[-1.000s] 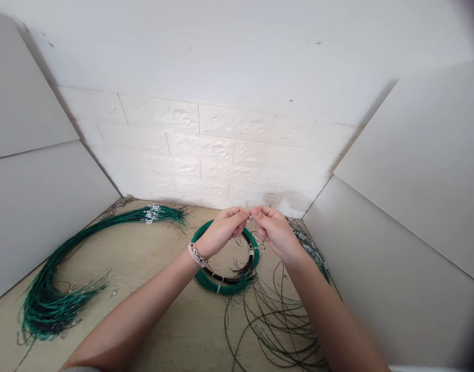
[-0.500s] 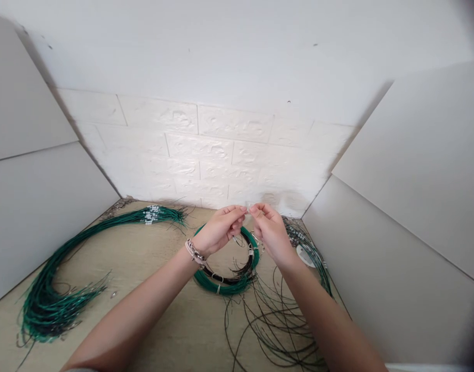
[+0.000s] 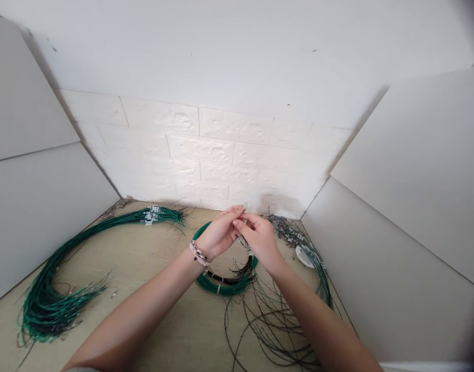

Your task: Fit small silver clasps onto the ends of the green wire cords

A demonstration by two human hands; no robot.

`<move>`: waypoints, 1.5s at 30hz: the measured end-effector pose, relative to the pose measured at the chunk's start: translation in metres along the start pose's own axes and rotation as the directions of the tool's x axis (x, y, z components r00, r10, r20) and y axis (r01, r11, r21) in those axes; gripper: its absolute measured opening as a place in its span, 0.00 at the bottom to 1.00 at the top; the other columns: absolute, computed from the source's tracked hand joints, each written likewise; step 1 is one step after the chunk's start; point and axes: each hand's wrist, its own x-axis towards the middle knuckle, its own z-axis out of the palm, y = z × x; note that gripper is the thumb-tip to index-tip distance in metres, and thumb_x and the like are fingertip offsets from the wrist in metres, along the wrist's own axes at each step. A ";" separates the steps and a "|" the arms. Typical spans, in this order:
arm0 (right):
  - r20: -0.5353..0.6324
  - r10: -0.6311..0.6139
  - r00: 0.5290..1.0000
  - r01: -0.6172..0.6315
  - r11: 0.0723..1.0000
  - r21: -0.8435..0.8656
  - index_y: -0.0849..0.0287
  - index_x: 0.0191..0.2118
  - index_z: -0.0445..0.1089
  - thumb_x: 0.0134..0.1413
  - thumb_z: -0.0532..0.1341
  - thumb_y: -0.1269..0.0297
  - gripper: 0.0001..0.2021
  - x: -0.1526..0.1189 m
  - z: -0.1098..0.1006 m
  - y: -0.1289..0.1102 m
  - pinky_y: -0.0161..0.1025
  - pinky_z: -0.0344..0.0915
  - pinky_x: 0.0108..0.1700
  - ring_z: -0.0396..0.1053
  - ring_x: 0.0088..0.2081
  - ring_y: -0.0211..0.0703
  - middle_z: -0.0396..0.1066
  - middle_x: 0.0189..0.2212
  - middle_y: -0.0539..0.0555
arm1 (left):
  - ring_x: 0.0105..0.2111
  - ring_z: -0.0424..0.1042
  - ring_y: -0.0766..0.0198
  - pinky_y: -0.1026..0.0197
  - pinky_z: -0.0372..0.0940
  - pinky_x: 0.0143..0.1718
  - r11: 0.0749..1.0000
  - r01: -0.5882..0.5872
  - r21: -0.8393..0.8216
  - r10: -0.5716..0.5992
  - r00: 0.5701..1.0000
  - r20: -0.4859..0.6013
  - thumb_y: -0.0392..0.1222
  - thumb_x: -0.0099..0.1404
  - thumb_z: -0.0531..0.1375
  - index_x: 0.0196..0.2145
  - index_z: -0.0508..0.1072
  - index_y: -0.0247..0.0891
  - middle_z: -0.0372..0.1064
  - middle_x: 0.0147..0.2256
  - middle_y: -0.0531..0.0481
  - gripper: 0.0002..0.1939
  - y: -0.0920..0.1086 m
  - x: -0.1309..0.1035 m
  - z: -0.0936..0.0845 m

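Observation:
My left hand (image 3: 220, 230), with a bracelet (image 3: 199, 253) at the wrist, is closed in a pinch at the far side of the table. Against its fingertips my right hand (image 3: 256, 237) is closed too, thumb and forefinger bent together. What sits between the fingers is too small to make out. Below both hands lies a coil of green and black wire (image 3: 225, 287), bound with pale ties and partly covered by the hands. Loose dark strands (image 3: 271, 330) spread out beneath my right forearm.
A long bundle of green strands (image 3: 51, 289) with white beads (image 3: 152, 214) curves along the left. Another beaded bundle (image 3: 322, 274) lies at the right by a white disc (image 3: 305, 256). Grey panels (image 3: 35, 201) flank the table, and a white brick-patterned wall (image 3: 217, 150) stands behind.
My right hand has moved left, so its fingers now meet and overlap those of my left hand. The small gap between the fingertips has closed.

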 end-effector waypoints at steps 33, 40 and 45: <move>-0.014 0.087 0.996 -0.083 0.982 0.171 0.60 0.27 0.70 0.44 0.58 0.57 0.11 0.008 -0.008 0.000 0.33 0.54 0.25 0.59 0.23 0.35 0.66 0.21 0.50 | 0.22 0.58 0.74 0.70 0.52 0.22 0.910 -0.150 0.387 0.156 0.988 0.017 0.41 0.52 0.62 0.28 0.69 0.32 0.64 0.24 0.51 0.09 0.019 0.004 -0.008; 0.093 0.253 0.963 -0.268 0.872 0.411 0.61 0.27 0.69 0.40 0.62 0.55 0.12 0.008 -0.012 -0.004 0.32 0.36 0.15 0.40 0.12 0.27 0.50 0.09 0.42 | 0.23 0.59 0.75 0.70 0.52 0.22 0.953 -0.130 0.273 0.128 0.991 0.025 0.41 0.50 0.64 0.28 0.70 0.33 0.62 0.23 0.54 0.10 0.018 0.005 -0.011; 0.130 0.297 0.946 -0.321 0.796 0.513 0.61 0.27 0.66 0.39 0.63 0.59 0.11 0.008 -0.013 -0.006 0.31 0.34 0.14 0.39 0.12 0.26 0.46 0.09 0.39 | 0.21 0.58 0.75 0.70 0.52 0.22 0.934 -0.151 0.324 0.163 0.987 -0.008 0.42 0.49 0.64 0.28 0.71 0.33 0.61 0.21 0.55 0.10 0.018 0.004 -0.009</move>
